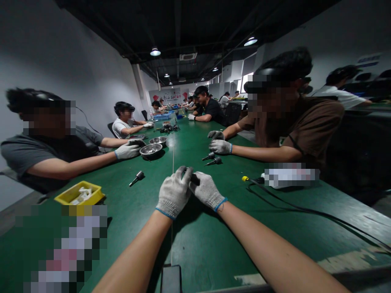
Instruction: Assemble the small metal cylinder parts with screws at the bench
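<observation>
My left hand [174, 192] and my right hand [207, 189] wear off-white knitted gloves with blue cuff edges. They meet above the middle of the green table [146, 228], fingers curled toward each other. Something dark shows between the fingertips, but the gloves hide most of it and its kind is unclear. To the left of my hands lies a dark tool-like part with a thick knurled head and thin shank [137, 178]. Beyond my right hand are two similar parts, one nearer [214, 161] and one farther [208, 156].
At left stands a yellow tray [97, 198] with white pieces. Two metal bowls [151, 150] are near a co-worker's gloved hand [127, 150]. Opposite, another co-worker's gloved hands [220, 146] rest. A black cable with yellow end [245, 178] crosses the right side near a white power strip [281, 181].
</observation>
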`<state>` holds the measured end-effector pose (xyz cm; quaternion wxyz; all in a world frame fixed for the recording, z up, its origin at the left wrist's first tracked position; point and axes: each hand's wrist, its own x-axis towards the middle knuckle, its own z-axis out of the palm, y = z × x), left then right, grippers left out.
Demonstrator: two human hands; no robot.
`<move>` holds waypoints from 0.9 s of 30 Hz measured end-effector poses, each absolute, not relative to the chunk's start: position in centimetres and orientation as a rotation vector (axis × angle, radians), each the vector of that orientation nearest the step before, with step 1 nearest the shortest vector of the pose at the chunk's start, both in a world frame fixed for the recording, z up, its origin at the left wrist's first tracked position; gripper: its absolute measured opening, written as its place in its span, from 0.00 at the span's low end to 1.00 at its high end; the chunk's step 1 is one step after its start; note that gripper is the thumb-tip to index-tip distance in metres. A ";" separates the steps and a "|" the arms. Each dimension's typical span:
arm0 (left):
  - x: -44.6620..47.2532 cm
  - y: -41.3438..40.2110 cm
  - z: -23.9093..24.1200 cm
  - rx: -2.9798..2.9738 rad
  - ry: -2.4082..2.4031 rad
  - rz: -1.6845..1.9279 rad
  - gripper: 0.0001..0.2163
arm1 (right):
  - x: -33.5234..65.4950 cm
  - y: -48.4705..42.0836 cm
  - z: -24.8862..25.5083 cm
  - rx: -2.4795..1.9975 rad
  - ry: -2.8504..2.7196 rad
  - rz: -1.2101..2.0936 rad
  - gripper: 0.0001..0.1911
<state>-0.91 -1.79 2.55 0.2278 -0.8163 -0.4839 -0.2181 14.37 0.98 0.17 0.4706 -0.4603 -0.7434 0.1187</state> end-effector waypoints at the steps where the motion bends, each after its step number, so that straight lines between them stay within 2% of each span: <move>1: -0.9 -1.8 2.6 -2.252 -1.336 -0.600 0.27 | 14.4 1.0 0.2 -1.127 -1.819 0.289 0.04; 13: -1.1 -1.7 2.5 -2.252 -1.399 -0.625 0.28 | 14.5 1.0 0.1 -1.157 -1.860 0.318 0.03; 21: -1.2 -1.4 2.3 -2.245 -1.408 -0.579 0.27 | 14.7 1.7 0.0 -1.079 -1.940 0.445 0.08; 27: -1.0 -1.2 1.9 -2.256 -1.435 -0.598 0.27 | 14.8 1.9 -0.4 -1.091 -1.957 0.375 0.08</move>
